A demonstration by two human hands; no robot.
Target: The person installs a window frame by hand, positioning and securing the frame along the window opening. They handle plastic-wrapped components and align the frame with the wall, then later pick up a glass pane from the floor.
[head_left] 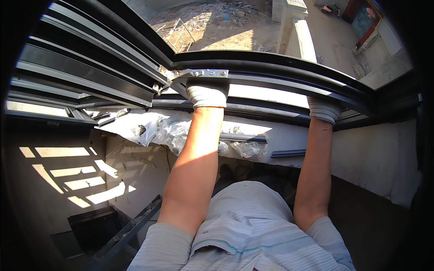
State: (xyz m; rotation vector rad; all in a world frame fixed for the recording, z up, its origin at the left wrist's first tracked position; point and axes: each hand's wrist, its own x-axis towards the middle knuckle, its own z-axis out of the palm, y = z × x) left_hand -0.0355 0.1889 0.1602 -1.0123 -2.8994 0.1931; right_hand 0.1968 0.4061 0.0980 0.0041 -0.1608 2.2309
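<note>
Both my arms reach forward to a dark metal window sash [280,81]. My left hand [208,95], in a pale knitted glove with a dark palm coating, goes in under the sash's lower rail. Right above it, a silver metal hinge arm [194,73] is fixed along the rail by screws. My right hand [324,111], gloved the same way, meets the rail farther right. The rail hides the fingers of both hands, so their grip does not show. Below the sash runs a dark window frame track [266,113].
On the pale sill lie crumpled clear plastic bags [149,128] and a short dark metal strip [288,153]. Dark slatted profiles [90,58] fill the upper left. A dark bar [131,228] leans at lower left. Outside are a rubble-strewn yard [230,27] and a concrete post [294,31].
</note>
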